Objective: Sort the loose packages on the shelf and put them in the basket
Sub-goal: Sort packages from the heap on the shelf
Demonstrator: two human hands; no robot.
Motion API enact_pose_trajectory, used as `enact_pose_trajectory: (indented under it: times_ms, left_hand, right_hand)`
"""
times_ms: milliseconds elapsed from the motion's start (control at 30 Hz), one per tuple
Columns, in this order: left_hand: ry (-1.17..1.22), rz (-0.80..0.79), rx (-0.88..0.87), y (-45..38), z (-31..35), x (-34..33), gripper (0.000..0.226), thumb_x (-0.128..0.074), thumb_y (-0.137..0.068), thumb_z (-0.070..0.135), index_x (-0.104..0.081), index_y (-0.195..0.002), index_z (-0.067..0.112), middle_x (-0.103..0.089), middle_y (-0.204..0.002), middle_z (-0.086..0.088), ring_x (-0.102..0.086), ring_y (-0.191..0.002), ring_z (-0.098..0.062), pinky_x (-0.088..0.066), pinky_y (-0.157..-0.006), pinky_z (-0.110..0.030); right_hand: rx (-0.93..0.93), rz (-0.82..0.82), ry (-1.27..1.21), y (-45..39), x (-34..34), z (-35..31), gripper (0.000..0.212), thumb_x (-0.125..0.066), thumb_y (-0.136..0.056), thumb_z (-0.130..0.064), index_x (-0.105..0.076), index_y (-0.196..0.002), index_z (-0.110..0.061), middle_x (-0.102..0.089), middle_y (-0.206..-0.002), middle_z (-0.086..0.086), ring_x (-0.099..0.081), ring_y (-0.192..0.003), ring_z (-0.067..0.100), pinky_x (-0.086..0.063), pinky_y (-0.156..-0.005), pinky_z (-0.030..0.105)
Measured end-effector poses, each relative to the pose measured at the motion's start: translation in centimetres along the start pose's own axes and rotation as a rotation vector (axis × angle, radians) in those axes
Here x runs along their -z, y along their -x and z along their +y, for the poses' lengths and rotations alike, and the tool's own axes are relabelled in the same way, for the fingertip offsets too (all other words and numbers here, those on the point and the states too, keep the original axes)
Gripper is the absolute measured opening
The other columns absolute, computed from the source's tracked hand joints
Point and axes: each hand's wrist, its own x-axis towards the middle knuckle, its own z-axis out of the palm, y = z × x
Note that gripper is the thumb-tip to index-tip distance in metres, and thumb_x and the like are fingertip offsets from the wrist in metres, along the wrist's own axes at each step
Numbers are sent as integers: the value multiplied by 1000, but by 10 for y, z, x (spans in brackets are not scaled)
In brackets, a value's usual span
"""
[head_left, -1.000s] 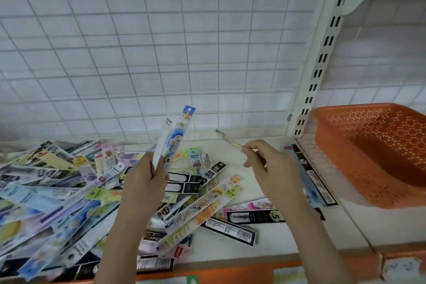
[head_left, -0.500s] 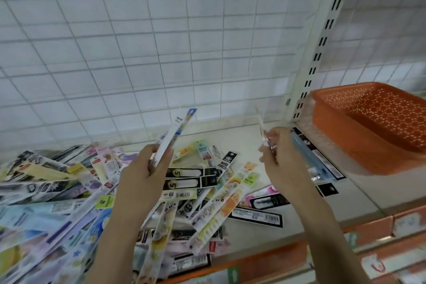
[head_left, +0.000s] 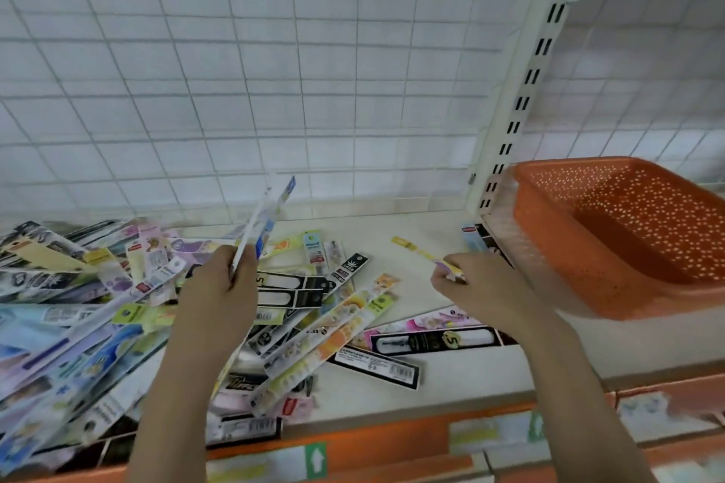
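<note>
left hand (head_left: 219,286): raised, gripping | right hand (head_left: 476,286): raised, pinching

The right hand (head_left: 486,288) now tips its yellow package (head_left: 425,256) down toward the shelf (head_left: 431,384), no longer upright as before

A heap of packages (head_left: 98,310) fills the shelf (head_left: 431,372) at lower left and centre, the basket (head_left: 623,235) sits at the right past the upright (head_left: 521,90), and the grid wall (head_left: 255,71) stands behind them.
</note>
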Motion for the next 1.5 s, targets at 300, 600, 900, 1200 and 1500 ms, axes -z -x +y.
enact_pose_trajectory:
  times_ms: [300, 600, 900, 1200, 1500]
  left_hand:
    - [-55, 72, 3, 26, 14, -23, 40, -42, -91, 46, -35, -63, 19, -40, -55, -5, -42, -53, -23, -28, -49, -30]
    - [-79, 99, 17, 42, 17, -30, 45, -36, -98, 34, -48, -75, -2, -54, -64, -29, -48, -56, -36, -35, -53, -35]
    - [-110, 117, -28, 48, 21, -42, 42, -40, -97, 29, -54, -79, -7, -57, -72, -34, -54, -67, -46, -32, -53, -33]
    - [-132, 153, -49, 58, 19, -31, 45, -38, -97, 32, -54, -78, -6, -52, -58, -26, -48, -52, -39, -36, -50, -38]
    - [-128, 186, -6, 69, 14, -14, 48, -40, -96, 33, -54, -77, -9, -48, -58, -26, -46, -52, -36, -35, -51, -33]
  right_hand:
    - [56, 88, -56, -6, 13, 34, 25, -44, -96, -30, -50, -75, -17, -44, -58, -1, -42, -54, 14, -27, -50, 28]
    - [126, -40, -129, 3, 23, 61, 17, -54, -91, -29, -57, -76, -21, -50, -62, -4, -48, -58, 12, -33, -54, 27]
    - [238, -308, -78, 17, 5, 50, 39, -75, -72, -45, -58, -103, -28, -54, -78, -14, -57, -71, 11, -36, -54, 21]
    - [311, -72, -63, 7, -9, 29, 31, -56, -86, -31, -41, -59, -30, -62, -73, 1, -63, -71, 24, -53, -66, 38]
    - [289, 135, -392, 6, 6, 18, 31, -52, -89, -44, -46, -66, -23, -50, -57, -4, -50, -56, 16, -36, -53, 30]
